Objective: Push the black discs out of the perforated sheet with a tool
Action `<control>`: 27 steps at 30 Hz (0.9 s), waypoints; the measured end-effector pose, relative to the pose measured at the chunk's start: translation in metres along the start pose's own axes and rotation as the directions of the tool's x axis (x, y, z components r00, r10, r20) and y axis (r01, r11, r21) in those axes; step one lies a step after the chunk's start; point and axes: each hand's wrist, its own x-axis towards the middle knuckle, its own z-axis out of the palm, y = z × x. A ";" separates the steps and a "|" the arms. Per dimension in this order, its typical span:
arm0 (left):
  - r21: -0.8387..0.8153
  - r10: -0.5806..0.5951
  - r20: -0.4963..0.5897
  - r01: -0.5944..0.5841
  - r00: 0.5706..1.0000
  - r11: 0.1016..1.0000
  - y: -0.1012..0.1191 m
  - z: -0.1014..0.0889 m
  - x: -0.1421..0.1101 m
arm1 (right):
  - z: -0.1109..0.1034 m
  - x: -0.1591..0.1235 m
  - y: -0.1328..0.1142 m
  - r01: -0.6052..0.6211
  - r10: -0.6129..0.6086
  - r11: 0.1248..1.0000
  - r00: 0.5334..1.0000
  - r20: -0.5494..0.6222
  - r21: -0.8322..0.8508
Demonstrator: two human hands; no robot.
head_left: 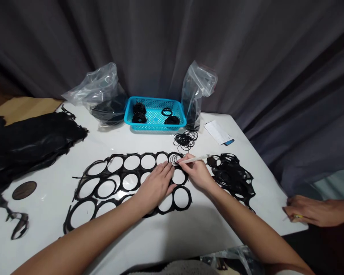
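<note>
A black rubber sheet with several round cut-outs [114,179] lies flat on the white table [160,233]. My left hand [156,185] rests on it with fingers stretched flat, pressing it down. My right hand [196,172] is closed round a thin white stick tool [195,159], its tip at a set of thin black rings [174,158] still in the sheet's top right corner. A loose heap of thin black rings [185,140] lies just beyond.
A blue basket [154,122] with black ring bundles stands at the back, flanked by two clear plastic bags [103,95] [196,91]. Black scrap webbing [232,177] lies right, black sheets [25,141] left. Another person's hand [304,210] rests at the table's right edge.
</note>
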 end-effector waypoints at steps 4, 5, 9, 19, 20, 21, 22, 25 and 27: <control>-0.046 -0.041 -0.011 0.041 0.999 0.998 0.000 0.007 -0.006 | 0.006 0.000 0.008 0.017 -0.017 1.000 1.000 0.024 0.001; -0.061 -0.055 -0.021 0.053 0.998 0.997 -0.001 0.007 -0.007 | 0.007 0.000 0.010 0.020 -0.020 1.000 0.999 0.028 -0.001; -0.076 -0.070 -0.022 0.068 0.997 0.995 -0.001 0.008 -0.008 | 0.008 0.001 0.014 0.044 -0.043 0.999 0.998 0.038 -0.013; 0.000 -0.042 0.013 0.042 0.999 0.999 0.002 0.004 -0.005 | 0.010 -0.008 0.010 0.400 -0.362 0.826 0.917 0.169 -0.398; 0.010 -0.036 0.021 0.036 0.999 0.999 0.002 0.003 -0.004 | 0.011 -0.009 0.009 0.451 -0.396 0.773 0.893 0.217 -0.447; 0.018 -0.031 0.026 0.031 0.999 0.999 0.002 0.003 -0.004 | 0.012 -0.009 0.008 0.490 -0.415 0.719 0.872 0.260 -0.493; 0.021 -0.026 0.026 0.026 0.999 0.999 0.002 0.003 -0.004 | 0.010 -0.006 0.006 0.506 -0.421 0.673 0.862 0.283 -0.540; 0.019 -0.023 0.014 0.022 1.000 1.000 0.001 0.003 -0.004 | -0.007 0.015 0.004 0.358 -0.380 0.610 0.915 0.135 -0.707; 0.015 -0.026 0.006 0.025 1.000 1.000 0.001 0.003 -0.004 | -0.030 0.035 0.005 0.142 -0.340 0.607 0.936 -0.094 -0.782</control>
